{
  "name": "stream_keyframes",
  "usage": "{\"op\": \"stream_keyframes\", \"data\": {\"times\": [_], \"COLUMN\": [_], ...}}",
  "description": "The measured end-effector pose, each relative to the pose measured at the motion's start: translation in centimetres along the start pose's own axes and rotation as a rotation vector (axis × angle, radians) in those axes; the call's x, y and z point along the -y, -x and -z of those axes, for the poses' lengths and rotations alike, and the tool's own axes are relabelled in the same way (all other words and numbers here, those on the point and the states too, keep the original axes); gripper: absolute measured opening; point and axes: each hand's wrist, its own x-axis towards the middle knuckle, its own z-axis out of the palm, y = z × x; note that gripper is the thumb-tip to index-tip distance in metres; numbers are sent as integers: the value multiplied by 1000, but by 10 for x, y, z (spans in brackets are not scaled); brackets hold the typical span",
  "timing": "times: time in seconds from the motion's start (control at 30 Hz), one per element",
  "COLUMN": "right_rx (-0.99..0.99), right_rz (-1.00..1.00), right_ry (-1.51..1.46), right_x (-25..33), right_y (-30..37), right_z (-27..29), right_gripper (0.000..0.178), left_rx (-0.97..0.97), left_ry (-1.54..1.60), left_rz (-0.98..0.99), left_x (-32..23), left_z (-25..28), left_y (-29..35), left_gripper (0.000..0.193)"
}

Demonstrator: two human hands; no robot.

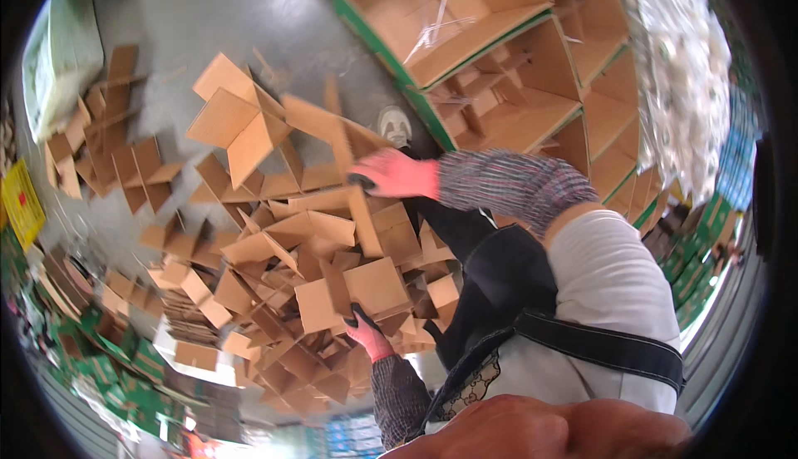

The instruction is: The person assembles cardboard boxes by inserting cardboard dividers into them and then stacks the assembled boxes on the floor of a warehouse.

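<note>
A large heap of brown cardboard dividers [307,247] lies in front of me, many of them slotted into cross shapes. My left hand [371,339], in a pink glove with dark fingers, grips the lower edge of a cross-shaped cardboard divider [378,283]. Farther up, my right hand [392,173], in a similar glove and slightly blurred, closes on the edge of another cardboard divider [342,147]. Its fingertips are partly hidden against the panel. Patterned grey sleeves cover both forearms.
Open cardboard boxes [499,101] with green outsides stand stacked at the upper right, beside clear plastic-wrapped goods [677,68]. A pale plastic-covered bin [62,64] and a yellow sign [22,204] are at the left. Green cartons [108,376] lie lower left. My shoe [395,125] is near the boxes.
</note>
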Motion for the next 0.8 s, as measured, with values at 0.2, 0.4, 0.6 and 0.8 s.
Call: {"op": "stream_keyframes", "data": {"times": [0.2, 0.4, 0.6, 0.8], "right_rx": [-663, -1036, -670, -499], "right_rz": [-400, -690, -934, -957], "right_ry": [-189, 260, 391, 370], "right_x": [108, -42, -166, -186], "right_y": [146, 53, -9, -68], "right_z": [187, 242, 229, 242], "right_gripper": [42, 36, 34, 34], "left_rx": [182, 424, 306, 271], "left_ry": [18, -263, -446, -199], "left_rz": [-252, -585, -569, -300], "left_x": [-117, -231, -261, -260], "left_z": [26, -35, -78, -97], "left_y": [62, 60, 31, -1], "left_gripper": [25, 24, 29, 27]}}
